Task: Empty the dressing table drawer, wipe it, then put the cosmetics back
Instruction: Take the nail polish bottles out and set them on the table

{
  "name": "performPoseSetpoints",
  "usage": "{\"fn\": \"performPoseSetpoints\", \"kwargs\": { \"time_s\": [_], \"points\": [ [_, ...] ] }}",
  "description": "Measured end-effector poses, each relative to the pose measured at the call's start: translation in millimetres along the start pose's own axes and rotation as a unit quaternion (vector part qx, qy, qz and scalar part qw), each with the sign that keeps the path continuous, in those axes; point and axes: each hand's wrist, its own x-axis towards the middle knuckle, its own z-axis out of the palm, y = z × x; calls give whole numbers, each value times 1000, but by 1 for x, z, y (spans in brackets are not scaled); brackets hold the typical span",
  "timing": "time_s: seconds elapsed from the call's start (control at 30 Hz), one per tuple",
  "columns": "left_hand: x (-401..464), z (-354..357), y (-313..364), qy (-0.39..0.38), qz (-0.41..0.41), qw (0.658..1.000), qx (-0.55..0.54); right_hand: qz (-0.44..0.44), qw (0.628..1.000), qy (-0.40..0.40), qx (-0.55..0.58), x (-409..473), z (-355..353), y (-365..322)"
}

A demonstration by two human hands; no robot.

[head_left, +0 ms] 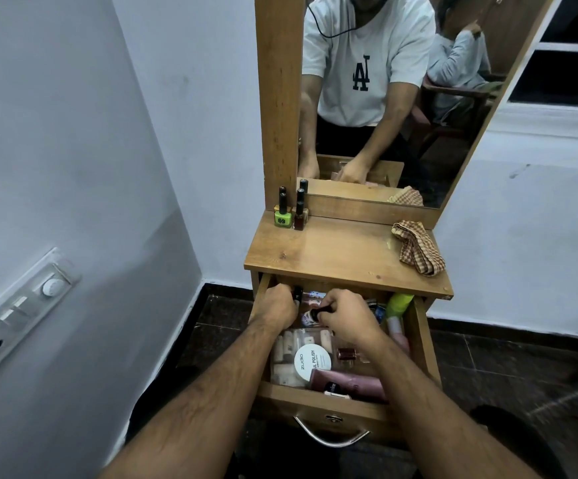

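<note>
The wooden drawer of the dressing table stands pulled out and holds several cosmetics. Among them are a round white nail polish remover tub, a pink tube and a green bottle. My left hand is at the drawer's back left, closed around a small black-capped item. My right hand is in the middle of the drawer, gripping a small bottle with a dark cap. On the tabletop stand a green nail polish bottle and a dark red one.
A checked cloth lies at the tabletop's right edge. The mirror rises behind the table and reflects a person. A switchboard is on the left wall. Dark floor tiles surround the table. The drawer's metal handle faces me.
</note>
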Motion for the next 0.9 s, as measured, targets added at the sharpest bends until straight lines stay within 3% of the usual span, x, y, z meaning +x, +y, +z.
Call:
{"fn": "performPoseSetpoints", "kwargs": {
  "time_s": [0.5, 0.7, 0.9],
  "points": [
    [-1, 12, 12, 21, -32, 999, -26, -9, 1000, -22, -10, -9, -1, 17],
    [-13, -4, 13, 51, 5, 999, -14, -15, 1000, -18, 1, -13, 1, 18],
    [-24, -21, 6, 72, 35, 993, -83, -22, 998, 5, 62, -22, -5, 14]
  ]
}}
